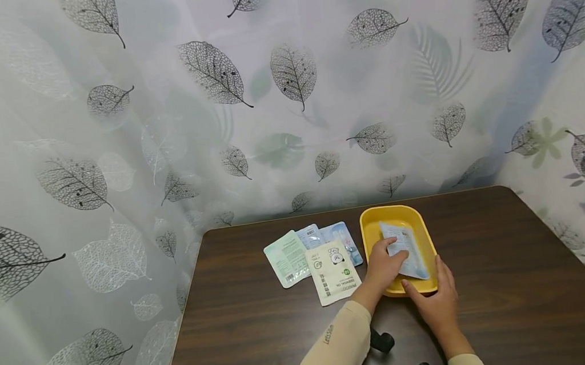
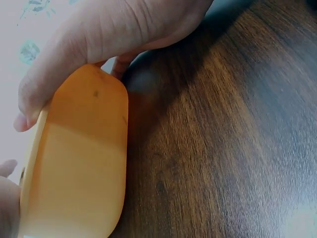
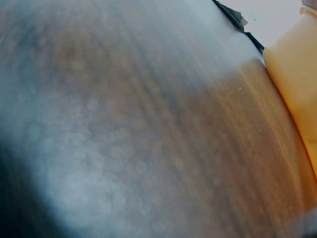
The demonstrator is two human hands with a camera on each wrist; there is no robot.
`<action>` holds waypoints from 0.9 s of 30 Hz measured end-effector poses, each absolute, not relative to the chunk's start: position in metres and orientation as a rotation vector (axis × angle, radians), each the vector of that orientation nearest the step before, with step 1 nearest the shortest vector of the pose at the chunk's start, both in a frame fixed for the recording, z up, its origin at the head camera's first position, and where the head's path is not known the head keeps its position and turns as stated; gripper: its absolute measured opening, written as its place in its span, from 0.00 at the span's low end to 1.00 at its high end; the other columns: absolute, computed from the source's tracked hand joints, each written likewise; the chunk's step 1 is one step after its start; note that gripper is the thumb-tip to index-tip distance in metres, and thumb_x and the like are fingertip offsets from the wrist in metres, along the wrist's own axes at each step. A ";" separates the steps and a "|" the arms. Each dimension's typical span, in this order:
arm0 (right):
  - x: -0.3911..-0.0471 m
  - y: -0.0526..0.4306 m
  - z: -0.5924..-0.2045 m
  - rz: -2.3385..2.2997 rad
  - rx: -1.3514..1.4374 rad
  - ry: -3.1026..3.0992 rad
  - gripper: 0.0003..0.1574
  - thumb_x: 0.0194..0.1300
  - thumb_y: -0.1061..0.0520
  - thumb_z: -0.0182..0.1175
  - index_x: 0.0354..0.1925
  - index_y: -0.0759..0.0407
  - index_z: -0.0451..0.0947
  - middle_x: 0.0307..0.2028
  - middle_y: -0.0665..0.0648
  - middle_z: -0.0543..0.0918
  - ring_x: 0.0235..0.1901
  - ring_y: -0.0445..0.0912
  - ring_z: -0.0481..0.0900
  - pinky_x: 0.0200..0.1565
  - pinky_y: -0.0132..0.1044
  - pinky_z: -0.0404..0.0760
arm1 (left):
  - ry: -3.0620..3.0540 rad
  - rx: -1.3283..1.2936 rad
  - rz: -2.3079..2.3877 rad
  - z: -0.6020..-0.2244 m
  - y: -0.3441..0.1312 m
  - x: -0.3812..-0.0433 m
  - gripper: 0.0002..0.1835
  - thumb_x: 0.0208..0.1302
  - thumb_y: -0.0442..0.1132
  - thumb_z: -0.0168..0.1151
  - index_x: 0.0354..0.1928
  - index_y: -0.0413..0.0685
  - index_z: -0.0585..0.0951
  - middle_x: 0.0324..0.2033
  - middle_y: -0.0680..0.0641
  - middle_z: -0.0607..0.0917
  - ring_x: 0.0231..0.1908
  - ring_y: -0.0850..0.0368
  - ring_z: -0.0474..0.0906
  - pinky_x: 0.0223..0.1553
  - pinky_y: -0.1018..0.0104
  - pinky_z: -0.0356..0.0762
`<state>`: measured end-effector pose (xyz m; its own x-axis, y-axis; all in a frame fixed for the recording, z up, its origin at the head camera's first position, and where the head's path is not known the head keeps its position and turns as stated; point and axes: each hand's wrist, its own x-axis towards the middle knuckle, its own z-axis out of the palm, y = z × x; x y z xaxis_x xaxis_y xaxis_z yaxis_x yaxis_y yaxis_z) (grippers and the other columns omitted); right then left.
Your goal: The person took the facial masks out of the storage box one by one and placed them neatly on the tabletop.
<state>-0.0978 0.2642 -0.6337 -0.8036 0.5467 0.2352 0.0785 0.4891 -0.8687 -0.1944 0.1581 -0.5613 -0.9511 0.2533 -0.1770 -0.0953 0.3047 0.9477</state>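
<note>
A yellow plastic tray [image 1: 367, 222] stands on the table with a pale blue sheet mask packet [image 1: 412, 253] slanting inside it. My left hand [image 1: 383, 267] reaches over the tray's left side and holds that packet at its left edge, thumb and forefinger showing on it. At the near right corner, my right hand [image 1: 438, 304] grips the tray, thumb at the front and fingers along the right side. The left wrist view shows the tray's outer wall [image 2: 84, 158] and a thumb hooked over its rim. Only the tray's side [image 3: 297, 74] appears in the right wrist view.
Left of the tray lie overlapping packets: a green one [image 1: 288, 260], a cream one with a cartoon animal [image 1: 332, 274], and two blue ones [image 1: 309, 237]. The dark wooden table [image 1: 516, 268] meets a leaf-printed curtain [image 1: 300, 147] behind. Black straps or mounts [image 1: 382, 341] sit by the wrists.
</note>
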 end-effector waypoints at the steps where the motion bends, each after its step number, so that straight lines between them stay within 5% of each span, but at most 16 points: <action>1: -0.097 0.264 -0.634 1.277 -0.516 -2.252 0.67 0.50 0.52 0.78 0.80 0.58 0.53 0.74 0.71 0.62 0.71 0.69 0.61 0.69 0.72 0.60 | 2.278 0.161 1.675 -0.561 0.158 -0.194 0.27 0.63 0.47 0.67 0.64 0.50 0.81 0.65 0.49 0.78 0.63 0.54 0.75 0.68 0.57 0.73; 10: -0.097 0.265 -0.635 1.279 -0.522 -2.247 0.67 0.50 0.52 0.78 0.80 0.58 0.54 0.74 0.71 0.62 0.71 0.70 0.61 0.69 0.72 0.60 | 2.329 0.271 1.562 -0.564 0.157 -0.193 0.29 0.66 0.48 0.65 0.69 0.50 0.77 0.66 0.54 0.78 0.64 0.61 0.74 0.69 0.61 0.71; 27: -0.097 0.265 -0.638 1.282 -0.536 -2.258 0.68 0.50 0.51 0.78 0.81 0.56 0.52 0.74 0.70 0.61 0.71 0.69 0.61 0.69 0.70 0.61 | 2.371 0.366 1.790 -0.566 0.148 -0.186 0.31 0.66 0.40 0.63 0.72 0.48 0.74 0.72 0.50 0.74 0.72 0.56 0.69 0.72 0.59 0.68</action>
<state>-0.0973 0.2651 -0.6379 -0.8051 0.5519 0.2174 0.0962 0.4832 -0.8702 -0.1861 0.1485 -0.5657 -0.9594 0.2808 0.0283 0.1041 0.2591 0.9602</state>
